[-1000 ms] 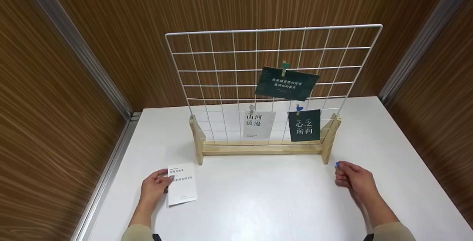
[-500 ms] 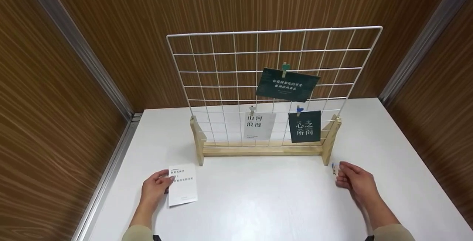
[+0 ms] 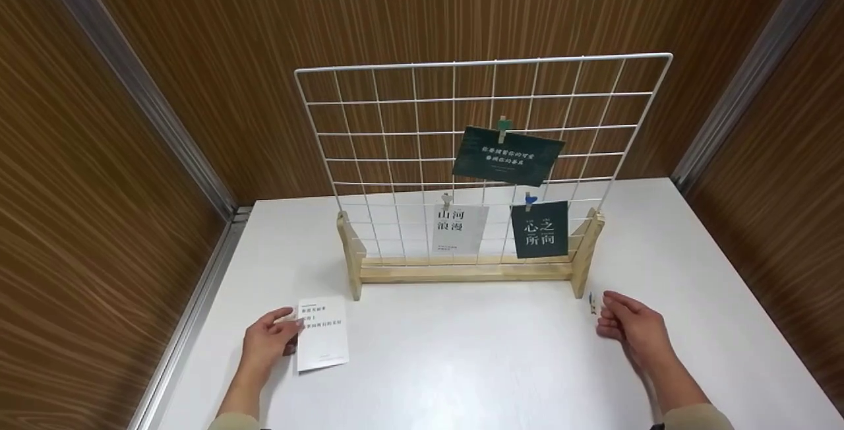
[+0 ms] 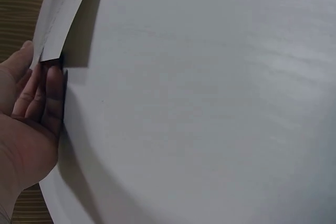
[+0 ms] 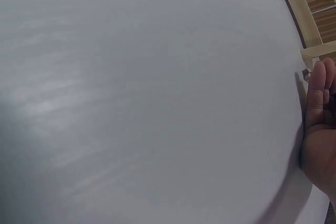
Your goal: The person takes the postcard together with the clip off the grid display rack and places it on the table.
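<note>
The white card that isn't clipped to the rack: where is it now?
In the head view, the white card is at lower left, held by its left edge in the left hand, in front of the left wooden foot of the rack.

Hands, two: left hand (image 3: 265, 339) at 8 o'clock, right hand (image 3: 634, 328) at 4. Pegs, four: green peg (image 3: 504, 128), white peg (image 3: 446, 201) and blue peg (image 3: 529, 201) on one grid (image 3: 417, 159), plus a held peg (image 3: 593, 305) at 4. Cards hanging, three: upper green card (image 3: 508, 169), lower green card (image 3: 539, 248), white card (image 3: 459, 239). Cards held at 8: at least one held card (image 3: 323, 345), exact number unclear. One stand (image 3: 465, 275), one table (image 3: 461, 344). Wood walls, three: left wall (image 3: 99, 219) at 9, back wall (image 3: 395, 8) at 12, right wall (image 3: 784, 186) at 3.
</note>
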A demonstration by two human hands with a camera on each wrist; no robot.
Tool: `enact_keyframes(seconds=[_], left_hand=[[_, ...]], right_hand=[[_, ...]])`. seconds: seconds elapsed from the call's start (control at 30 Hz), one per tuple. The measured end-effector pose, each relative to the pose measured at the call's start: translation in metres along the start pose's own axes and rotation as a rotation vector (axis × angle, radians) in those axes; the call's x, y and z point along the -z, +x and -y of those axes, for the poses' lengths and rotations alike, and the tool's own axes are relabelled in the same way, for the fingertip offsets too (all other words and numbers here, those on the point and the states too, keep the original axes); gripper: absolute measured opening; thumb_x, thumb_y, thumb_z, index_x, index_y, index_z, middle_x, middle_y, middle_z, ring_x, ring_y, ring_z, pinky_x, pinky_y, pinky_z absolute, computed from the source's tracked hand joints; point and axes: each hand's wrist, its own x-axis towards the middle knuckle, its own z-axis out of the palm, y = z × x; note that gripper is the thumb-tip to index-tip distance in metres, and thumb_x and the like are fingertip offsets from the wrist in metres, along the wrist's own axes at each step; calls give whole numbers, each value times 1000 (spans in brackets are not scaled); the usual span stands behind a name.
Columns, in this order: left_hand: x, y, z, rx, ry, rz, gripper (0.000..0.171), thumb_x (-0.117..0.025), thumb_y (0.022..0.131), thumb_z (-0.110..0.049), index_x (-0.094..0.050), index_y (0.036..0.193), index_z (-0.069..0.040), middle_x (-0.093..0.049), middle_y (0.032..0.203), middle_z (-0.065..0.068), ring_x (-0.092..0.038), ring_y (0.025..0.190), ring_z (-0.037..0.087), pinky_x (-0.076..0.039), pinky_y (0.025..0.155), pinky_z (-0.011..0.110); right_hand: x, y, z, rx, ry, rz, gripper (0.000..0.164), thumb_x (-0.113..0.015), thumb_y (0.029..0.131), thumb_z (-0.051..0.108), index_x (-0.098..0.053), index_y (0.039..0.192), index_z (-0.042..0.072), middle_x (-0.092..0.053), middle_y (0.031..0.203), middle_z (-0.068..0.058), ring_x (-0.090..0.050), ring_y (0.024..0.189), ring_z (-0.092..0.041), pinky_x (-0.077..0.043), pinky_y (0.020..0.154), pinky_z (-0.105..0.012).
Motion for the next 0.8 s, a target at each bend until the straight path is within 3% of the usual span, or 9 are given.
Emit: enact_keyframes(seconds=[0.33,0.5,0.8], left_hand=[[18,-9,-20,-24,64,-11,48,-73,102,-13,-58,146,0,-79,112,14,-78,88,19,-54,66,28],[13,-12,-42,-96,66,0,46,-73,103,-14,-59,145,-3,-77,117,16,-78,92,18,-56,74,27],[-6,-18,-95,-222,30,44,43,-75,102,-17,-64,142,-8,-78,114,10,-78,95,19,-57,79,27]], right_hand=[[0,0,-1,-23,36,-25,45,-64,108,17,-55,147,-4,-72,90,-4,-74,80,-14,-63,80,-33],[0,-2,-1,-27,75,-53,39,-64,108,16,-61,143,-2,-72,86,-4,-74,76,-14,-64,78,-34],[0,-4,-1,-17,146,-90,20,-68,106,17,-74,124,9,-72,82,-6,-74,72,-15,-64,73,-35]])
